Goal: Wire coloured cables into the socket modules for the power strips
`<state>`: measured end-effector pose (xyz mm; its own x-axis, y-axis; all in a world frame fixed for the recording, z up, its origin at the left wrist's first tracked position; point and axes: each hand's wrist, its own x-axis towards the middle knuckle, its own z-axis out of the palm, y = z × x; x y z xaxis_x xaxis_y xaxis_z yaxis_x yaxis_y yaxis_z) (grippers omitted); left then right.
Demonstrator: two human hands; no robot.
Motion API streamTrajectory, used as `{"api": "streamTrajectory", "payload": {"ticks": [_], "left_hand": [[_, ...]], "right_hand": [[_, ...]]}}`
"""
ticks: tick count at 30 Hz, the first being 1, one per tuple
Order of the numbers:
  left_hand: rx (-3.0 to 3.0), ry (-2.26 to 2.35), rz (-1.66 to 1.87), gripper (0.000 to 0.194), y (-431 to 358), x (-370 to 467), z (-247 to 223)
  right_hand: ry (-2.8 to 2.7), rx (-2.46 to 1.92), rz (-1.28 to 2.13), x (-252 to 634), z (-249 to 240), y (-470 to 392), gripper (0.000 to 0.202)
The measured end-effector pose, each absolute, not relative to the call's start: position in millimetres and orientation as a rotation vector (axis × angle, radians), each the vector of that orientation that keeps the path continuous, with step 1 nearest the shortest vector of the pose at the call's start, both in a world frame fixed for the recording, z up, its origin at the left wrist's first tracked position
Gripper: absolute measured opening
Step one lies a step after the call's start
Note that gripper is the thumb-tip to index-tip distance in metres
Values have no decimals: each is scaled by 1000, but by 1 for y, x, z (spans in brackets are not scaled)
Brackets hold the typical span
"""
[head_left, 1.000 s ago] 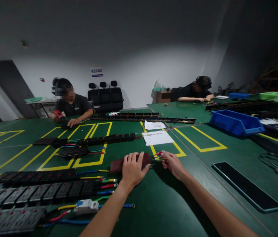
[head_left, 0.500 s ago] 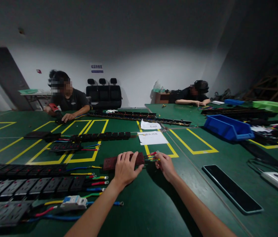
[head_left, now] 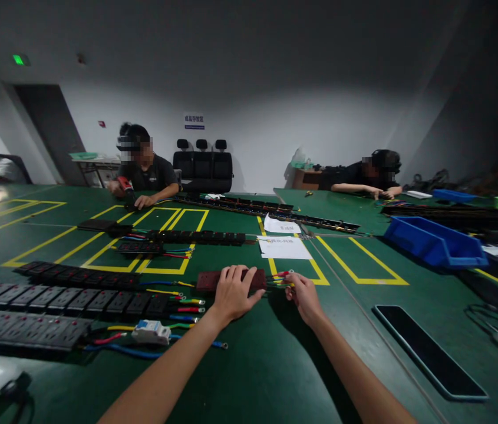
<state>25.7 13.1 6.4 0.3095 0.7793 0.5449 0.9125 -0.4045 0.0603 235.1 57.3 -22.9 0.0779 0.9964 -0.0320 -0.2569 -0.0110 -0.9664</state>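
A dark red block that looks like a socket module (head_left: 207, 281) lies on the green table in front of me. My left hand (head_left: 236, 294) is laid over its right part, fingers on the far side and thumb at the near right end, gripping it. Coloured wires (head_left: 279, 277) with ring terminals come out of the block's right end. My right hand (head_left: 302, 296) pinches some of these wires near their tips; exactly which ones is hard to make out. Left of my hands lie black socket strips (head_left: 54, 300) with wires, and a white circuit breaker (head_left: 151, 331).
White paper sheets (head_left: 286, 247) lie beyond my hands. A phone (head_left: 429, 352) rests at the right, with a blue bin (head_left: 435, 241) behind it. Across the table one person holds a red power tool (head_left: 127, 187); another leans over wires at the right. A third sits far left.
My view has turned left, bringing a third person and a white device at the lower left into sight. Both hands keep their hold on the block and wires.
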Motion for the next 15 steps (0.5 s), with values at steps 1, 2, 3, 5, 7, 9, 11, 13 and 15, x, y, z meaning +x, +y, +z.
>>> {"api": "streamTrajectory", "payload": {"ticks": [1, 2, 3, 5, 7, 9, 11, 13, 15], "left_hand": [[-2322, -1538, -743, 56, 13, 26, 6], [-2324, -1539, -748, 56, 13, 26, 6], [-2324, -1538, -753, 56, 14, 26, 6], [-2321, -1536, -759, 56, 13, 26, 5], [-2318, -1532, -764, 56, 12, 26, 5], [-2317, -1531, -767, 55, 11, 26, 5], [-2316, -1533, -767, 55, 10, 26, 4], [-2312, -1534, -770, 55, 10, 26, 4], [-2309, -1526, -774, 55, 10, 26, 3]], "right_hand": [[-952, -1071, 1274, 235, -23, 57, 31], [-955, -1073, 1269, 235, -22, 57, 32], [-960, -1077, 1265, 235, -22, 56, 33], [-971, -1084, 1250, 234, -20, 55, 33], [-978, -1090, 1240, 234, -19, 54, 32], [-974, -1095, 1239, 234, -19, 54, 32], [-971, -1101, 1237, 234, -19, 53, 32], [-982, -1100, 1236, 235, -19, 53, 32], [-998, -1096, 1241, 235, -20, 54, 32]]}}
